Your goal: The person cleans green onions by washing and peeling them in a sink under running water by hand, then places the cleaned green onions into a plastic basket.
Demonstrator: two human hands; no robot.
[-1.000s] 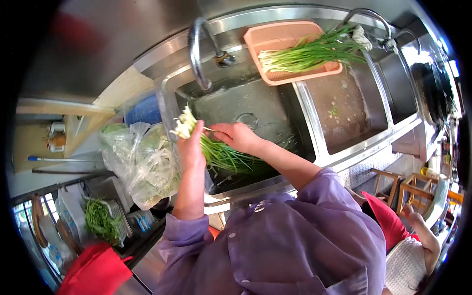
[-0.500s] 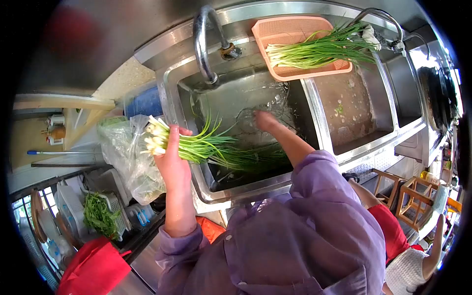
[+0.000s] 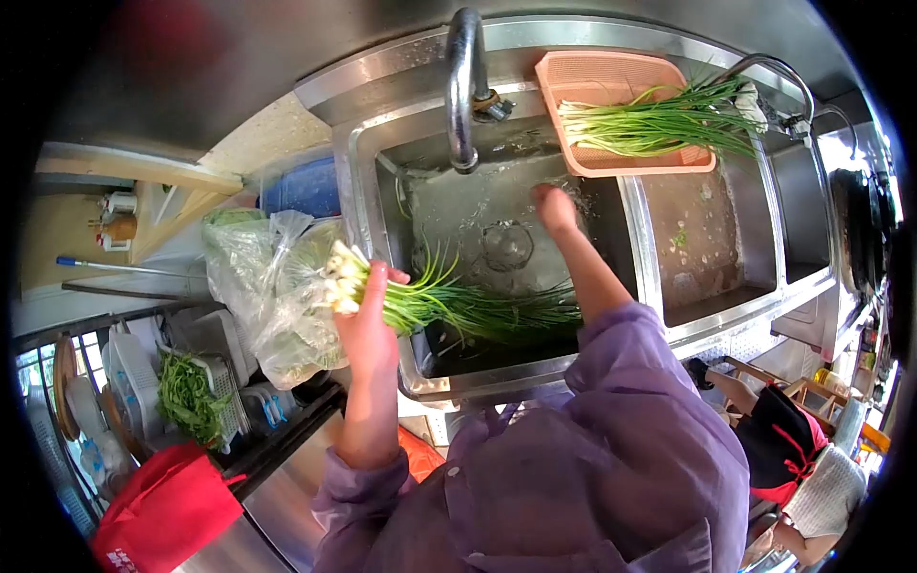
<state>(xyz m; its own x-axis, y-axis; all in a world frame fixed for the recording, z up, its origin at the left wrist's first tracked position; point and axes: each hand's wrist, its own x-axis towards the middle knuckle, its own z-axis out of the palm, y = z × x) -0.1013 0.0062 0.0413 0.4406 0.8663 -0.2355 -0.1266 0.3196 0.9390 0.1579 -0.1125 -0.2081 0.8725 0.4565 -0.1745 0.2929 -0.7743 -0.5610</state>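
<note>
My left hand point(image 3: 368, 320) is closed round a bunch of spring onions point(image 3: 430, 304) near the white root ends, at the left rim of the sink. Their green tops trail to the right into the water in the left basin point(image 3: 449, 215). Over the far right part of that basin is my right hand point(image 3: 557, 208), its fingers curled together with nothing visible in them. Ripples and splashes show in the water beside it. A second bunch of spring onions point(image 3: 659, 124) lies in a pink plastic basket point(image 3: 573, 72) across the back of the sinks.
A curved tap point(image 3: 462, 95) stands over the left basin. A clear plastic bag point(image 3: 272, 315) sits left of the sink. Leafy greens point(image 3: 191, 396) rest in a rack at lower left, near a red bag point(image 3: 167, 506). Another person point(image 3: 793, 449) is at right.
My right hand has lifted and moved away across the basin, fresh ripples below it. My left hand still grips the spring onions. The view has shifted, and the other person at right has moved.
</note>
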